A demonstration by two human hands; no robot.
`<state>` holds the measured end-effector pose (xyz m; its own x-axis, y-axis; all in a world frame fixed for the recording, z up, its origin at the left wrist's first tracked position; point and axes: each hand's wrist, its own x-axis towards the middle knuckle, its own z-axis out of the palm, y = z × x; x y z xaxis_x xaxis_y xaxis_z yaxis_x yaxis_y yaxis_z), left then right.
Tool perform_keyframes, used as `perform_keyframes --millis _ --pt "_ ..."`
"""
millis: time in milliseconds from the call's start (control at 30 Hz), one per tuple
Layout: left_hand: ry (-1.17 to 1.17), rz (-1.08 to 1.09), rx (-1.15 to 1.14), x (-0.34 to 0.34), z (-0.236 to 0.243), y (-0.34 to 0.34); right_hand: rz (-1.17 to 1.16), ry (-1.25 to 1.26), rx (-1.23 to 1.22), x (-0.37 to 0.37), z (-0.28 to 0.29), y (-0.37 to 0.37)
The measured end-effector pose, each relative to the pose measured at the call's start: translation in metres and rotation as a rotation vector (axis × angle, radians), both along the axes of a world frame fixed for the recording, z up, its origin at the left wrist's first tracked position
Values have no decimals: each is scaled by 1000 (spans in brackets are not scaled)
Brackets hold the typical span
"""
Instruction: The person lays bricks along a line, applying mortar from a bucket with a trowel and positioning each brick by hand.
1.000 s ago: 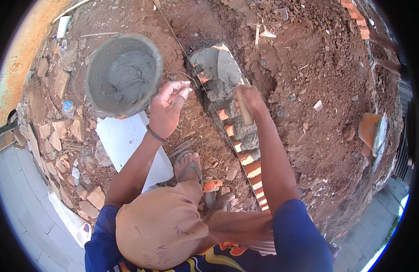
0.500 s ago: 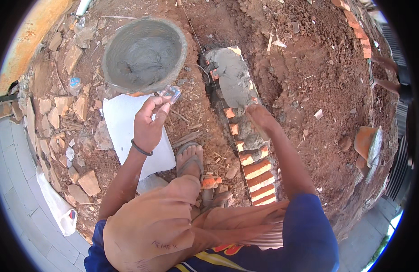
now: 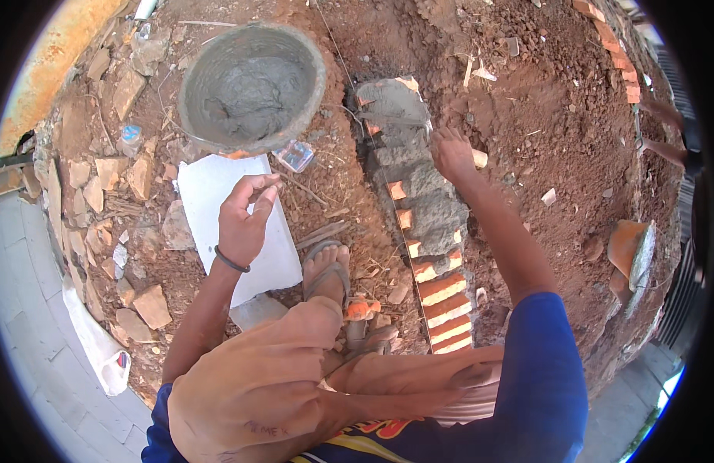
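My right hand [image 3: 454,157] is closed round a trowel, whose pale handle end [image 3: 480,159] sticks out beside it. The trowel's blade [image 3: 399,120], seen nearly edge-on, lies across wet grey mortar [image 3: 415,166] on a row of orange bricks [image 3: 440,289]. Over a white sheet or board [image 3: 210,189], my left hand [image 3: 249,212] has thumb and forefinger apart, with nothing between them. Just beyond its fingertips is a small clear plastic packet or cup [image 3: 295,156], beside the rim of a round basin [image 3: 320,85] of grey mortar.
A taut string line [image 3: 407,266] runs along the bricks' left side. Broken stones and tile pieces [image 3: 152,306] lie at left, and loose red soil [image 3: 542,139] at right. Another person's arm [image 3: 666,150] shows at the right edge, near a second brick row [image 3: 615,50].
My left hand has let go of the plastic packet and drawn back slightly. My right hand has moved away from me with the trowel, and its blade has turned from flat to nearly edge-on.
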<state>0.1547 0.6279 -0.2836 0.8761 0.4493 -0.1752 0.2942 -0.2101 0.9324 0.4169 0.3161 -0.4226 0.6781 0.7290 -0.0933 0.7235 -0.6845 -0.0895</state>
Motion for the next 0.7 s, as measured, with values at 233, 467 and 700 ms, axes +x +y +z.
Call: perform_keyframes --millis 233,467,700 --pt "80 -33 21 11 -8 5 -319 113 322 -56 62 17" --pt "81 -96 -98 21 -21 -12 -662 457 189 -54 -6 12" --pt "59 -97 -148 31 -26 -27 -496 403 -4 -106 10 26"
